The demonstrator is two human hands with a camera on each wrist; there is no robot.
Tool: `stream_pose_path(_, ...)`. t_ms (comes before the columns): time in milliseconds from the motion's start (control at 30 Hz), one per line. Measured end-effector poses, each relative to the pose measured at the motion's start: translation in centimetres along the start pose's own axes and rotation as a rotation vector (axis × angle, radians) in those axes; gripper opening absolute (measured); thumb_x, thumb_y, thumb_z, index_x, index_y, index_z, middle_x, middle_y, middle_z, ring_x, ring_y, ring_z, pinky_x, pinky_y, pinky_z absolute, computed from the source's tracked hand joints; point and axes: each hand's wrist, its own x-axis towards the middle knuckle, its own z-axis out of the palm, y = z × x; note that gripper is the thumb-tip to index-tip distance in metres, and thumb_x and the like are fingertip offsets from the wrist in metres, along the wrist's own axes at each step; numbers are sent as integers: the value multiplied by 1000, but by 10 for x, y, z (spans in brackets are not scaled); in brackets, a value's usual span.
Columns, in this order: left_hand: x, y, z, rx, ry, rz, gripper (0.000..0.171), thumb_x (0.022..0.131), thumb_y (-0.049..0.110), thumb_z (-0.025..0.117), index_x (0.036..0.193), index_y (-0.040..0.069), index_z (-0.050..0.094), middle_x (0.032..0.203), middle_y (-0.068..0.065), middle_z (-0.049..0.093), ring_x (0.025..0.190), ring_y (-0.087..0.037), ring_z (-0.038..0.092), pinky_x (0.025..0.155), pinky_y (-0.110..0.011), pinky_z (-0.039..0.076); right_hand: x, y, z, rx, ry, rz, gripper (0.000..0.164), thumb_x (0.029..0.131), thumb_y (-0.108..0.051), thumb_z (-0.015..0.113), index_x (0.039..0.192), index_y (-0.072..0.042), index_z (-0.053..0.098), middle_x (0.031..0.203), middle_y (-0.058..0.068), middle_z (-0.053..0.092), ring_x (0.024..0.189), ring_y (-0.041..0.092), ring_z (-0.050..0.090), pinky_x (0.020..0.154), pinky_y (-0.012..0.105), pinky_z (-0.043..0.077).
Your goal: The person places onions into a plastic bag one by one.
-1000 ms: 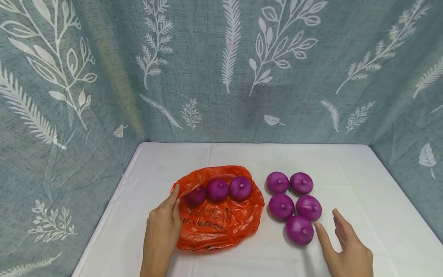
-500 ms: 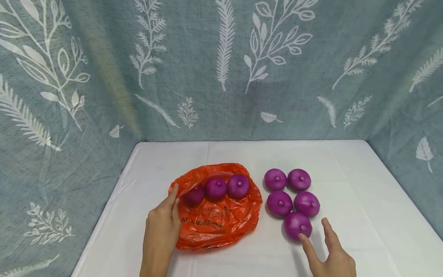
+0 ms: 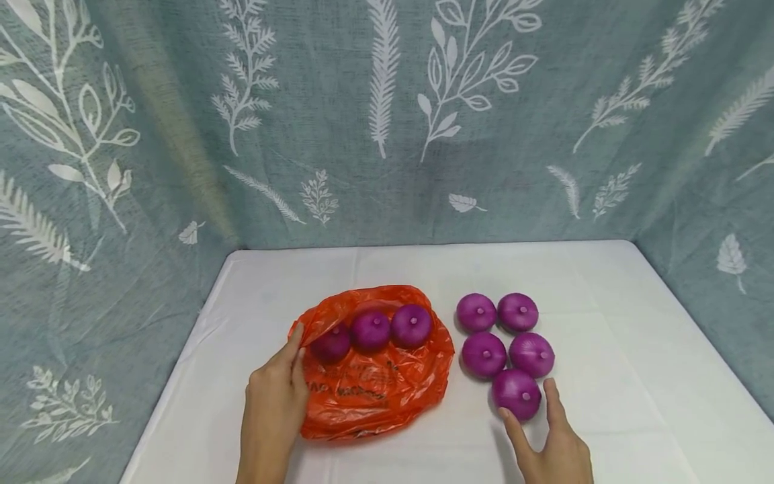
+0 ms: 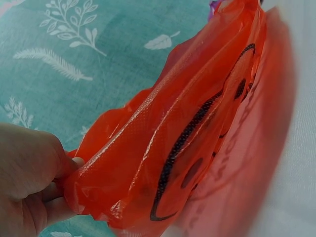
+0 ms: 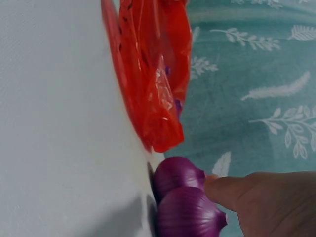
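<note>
My left hand pinches the left rim of a crumpled orange-red plastic bag between thumb and fingers; the left wrist view shows this grip on the bag up close. Three purple onions sit inside its mouth, the leftmost partly shaded by the raised rim. Right of the bag, several more purple onions stand in a cluster, stem tips up. At the nearest onion, my right hand has thumb and finger spread on either side; contact is unclear. The right wrist view shows its thumb beside two onions.
All of this lies on a white cloth-covered table. Blue-green curtains with white leaf prints enclose the back and sides. A narrow strip of white cloth separates the bag from the loose onions.
My right hand has moved left from beside the cluster to the front onion, its thumb and finger now astride it. The left hand keeps its hold on the bag. The head view has shifted slightly.
</note>
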Motion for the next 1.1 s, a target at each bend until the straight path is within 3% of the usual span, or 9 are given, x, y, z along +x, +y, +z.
stream_pose_path(400,-2,-2,0,2,4,-7,44,101,-6,64,145,-2,62,127,-26,71,105,-42,75,81,-56,63,1,-1,12,46,3,-16,96,92,-37,84,163,2,32,148,34,52,125,58,58,99,69,51)
stream_pose_path(1100,-4,-3,-3,1,-5,-29,44,102,-6,64,145,-1,62,129,-26,70,111,-43,73,86,-57,61,1,-8,23,44,79,-67,94,87,-25,89,160,5,37,151,32,51,120,55,62,94,64,56)
